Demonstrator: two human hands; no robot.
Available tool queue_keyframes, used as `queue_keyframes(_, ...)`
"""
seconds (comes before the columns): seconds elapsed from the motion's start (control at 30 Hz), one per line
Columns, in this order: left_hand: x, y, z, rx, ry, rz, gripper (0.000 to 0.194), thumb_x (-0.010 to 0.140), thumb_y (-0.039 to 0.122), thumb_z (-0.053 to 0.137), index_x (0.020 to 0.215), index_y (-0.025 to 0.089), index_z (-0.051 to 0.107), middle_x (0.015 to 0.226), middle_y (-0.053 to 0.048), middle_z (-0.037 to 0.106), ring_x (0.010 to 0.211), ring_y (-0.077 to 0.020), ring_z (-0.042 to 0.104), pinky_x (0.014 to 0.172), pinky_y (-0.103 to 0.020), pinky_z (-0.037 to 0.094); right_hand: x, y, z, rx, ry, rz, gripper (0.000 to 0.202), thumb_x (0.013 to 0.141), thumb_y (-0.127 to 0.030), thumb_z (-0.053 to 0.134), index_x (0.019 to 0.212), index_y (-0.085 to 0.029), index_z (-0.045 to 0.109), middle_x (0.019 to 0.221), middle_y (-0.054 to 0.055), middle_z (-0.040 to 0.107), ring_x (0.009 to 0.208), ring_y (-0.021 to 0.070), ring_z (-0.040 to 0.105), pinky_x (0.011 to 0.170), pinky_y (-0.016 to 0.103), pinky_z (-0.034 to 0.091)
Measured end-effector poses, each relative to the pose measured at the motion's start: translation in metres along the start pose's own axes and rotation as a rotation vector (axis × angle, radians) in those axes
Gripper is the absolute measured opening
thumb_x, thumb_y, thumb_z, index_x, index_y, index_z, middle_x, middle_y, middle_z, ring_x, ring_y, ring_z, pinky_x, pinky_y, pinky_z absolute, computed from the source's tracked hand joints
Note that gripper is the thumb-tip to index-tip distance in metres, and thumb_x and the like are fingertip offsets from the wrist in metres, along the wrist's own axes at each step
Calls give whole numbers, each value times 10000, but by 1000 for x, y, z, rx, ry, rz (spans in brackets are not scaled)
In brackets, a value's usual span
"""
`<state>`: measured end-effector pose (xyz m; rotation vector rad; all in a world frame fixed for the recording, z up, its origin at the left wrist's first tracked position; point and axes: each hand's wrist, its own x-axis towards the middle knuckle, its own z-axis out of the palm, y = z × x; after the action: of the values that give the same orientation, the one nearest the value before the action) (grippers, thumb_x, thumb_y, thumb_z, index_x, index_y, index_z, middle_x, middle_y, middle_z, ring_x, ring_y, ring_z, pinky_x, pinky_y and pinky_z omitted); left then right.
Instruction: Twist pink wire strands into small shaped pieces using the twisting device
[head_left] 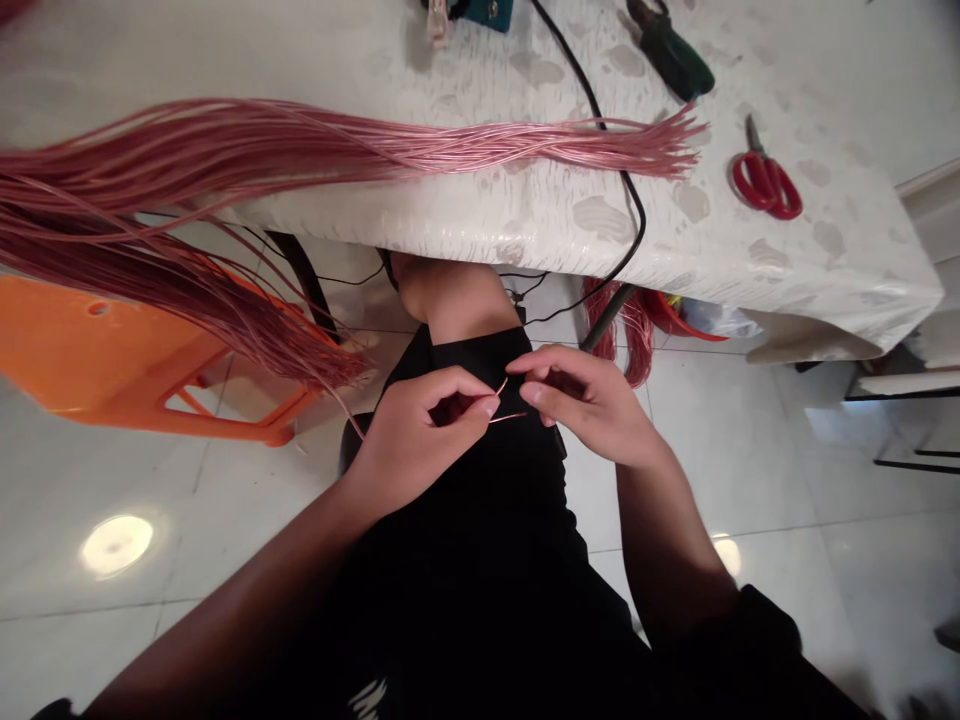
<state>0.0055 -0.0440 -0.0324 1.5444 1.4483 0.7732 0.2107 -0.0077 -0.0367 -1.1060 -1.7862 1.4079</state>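
My left hand (420,430), held above my lap, pinches thin pinkish copper wire (510,417) between thumb and index finger. Two short ends stick out of that pinch to the right, one angled up and one nearly level. A strand also runs from behind this hand toward the hanging wires at the left. Close by on the right is my right hand (589,400), its thumb and index finger apart around a small gap. Its fingertips are near the wire ends; whether they touch I cannot tell.
A long bundle of pink wires (300,150) lies along the table (525,215) and droops over an orange stool (97,350). Red-handled scissors (766,184), green-handled pliers (671,55) and a black cable (577,70) rest on the table. Beneath it are more wires (637,335) and a red basin (679,318).
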Motion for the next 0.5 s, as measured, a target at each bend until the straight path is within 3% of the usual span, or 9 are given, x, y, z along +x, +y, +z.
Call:
queue_keyframes(0.2, 1, -1, -7, 61, -105, 40, 144, 873, 289, 599, 835, 223, 721, 700, 43, 676, 604, -98, 551, 530, -198, 409, 5, -14, -7, -306, -181, -208, 279, 903, -112, 575, 1150, -196, 674, 893, 19, 614, 782, 128, 590, 669, 264, 477)
queue_keyframes(0.5, 0, -4, -7, 101, -154, 101, 121, 860, 276, 613, 825, 219, 713, 641, 52, 634, 562, -80, 513, 509, -180, 391, 0, -25, -6, -466, -208, -258, 295, 935, -150, 548, 1179, -238, 688, 919, 21, 609, 706, 116, 564, 618, 261, 441)
